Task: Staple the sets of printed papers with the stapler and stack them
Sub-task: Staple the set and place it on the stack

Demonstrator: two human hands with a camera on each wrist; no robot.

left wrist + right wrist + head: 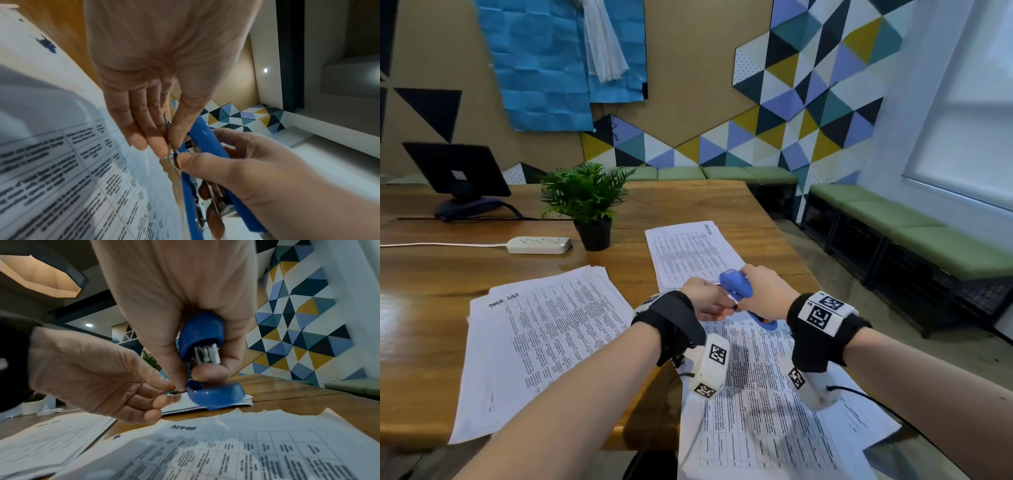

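Note:
My right hand (748, 298) grips a blue stapler (738, 286) held up above the table, its top swung open from its base. In the right wrist view the stapler's metal magazine (206, 354) shows between cover and base. My left hand (717, 305) meets it from the left, thumb and forefinger pinching a small shiny metal piece (169, 142) at the stapler's (205, 134) edge; I cannot tell what the piece is. Under both hands lies a printed set headed ADMIN (246, 451). A fanned pile of printed papers (541, 335) lies to the left, another stack (688, 253) beyond the hands.
On the wooden table (431, 274) stand a potted plant (589, 202), a white power strip (539, 245) with its cord, and a dark monitor (457, 171) at the far left. The near set overhangs the table's front edge. Green benches (928, 233) line the right wall.

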